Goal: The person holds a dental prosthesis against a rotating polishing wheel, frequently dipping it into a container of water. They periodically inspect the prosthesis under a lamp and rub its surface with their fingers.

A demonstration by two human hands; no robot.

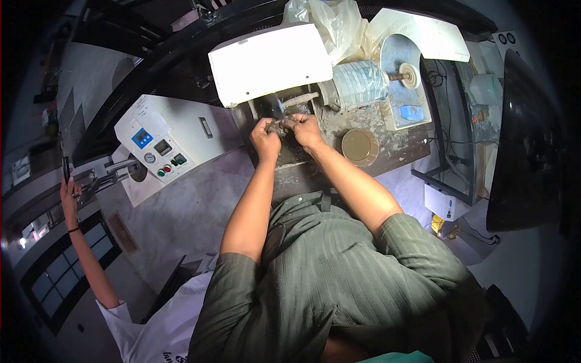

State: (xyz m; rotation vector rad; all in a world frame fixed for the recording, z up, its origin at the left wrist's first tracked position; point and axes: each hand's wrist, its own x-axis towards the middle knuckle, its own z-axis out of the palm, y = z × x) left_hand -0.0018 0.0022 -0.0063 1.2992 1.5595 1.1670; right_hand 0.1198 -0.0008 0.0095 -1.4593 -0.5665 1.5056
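Note:
My left hand (266, 140) and my right hand (307, 130) meet over the dark, mud-smeared worktop, under the front edge of a white machine hood (269, 65). Fingers on both hands are closed in a pinch around something small between them; I cannot tell what it is. Just above the fingertips is a dark machine part (273, 106), partly hidden by the hood. A pale rod-like spindle (301, 100) runs from there toward a clear plastic jug (358, 85) lying on its side. Right of my right hand stands a round bowl (360, 147) of muddy brown liquid.
A blue block (412, 113) sits in a pale tray at the worktop's right, below a white wheel (410, 77). Plastic bags (330, 27) hang behind the hood. On the left stands a white control cabinet (166, 142); nearby, another person's raised hand (69, 192) holds a dark, slim object.

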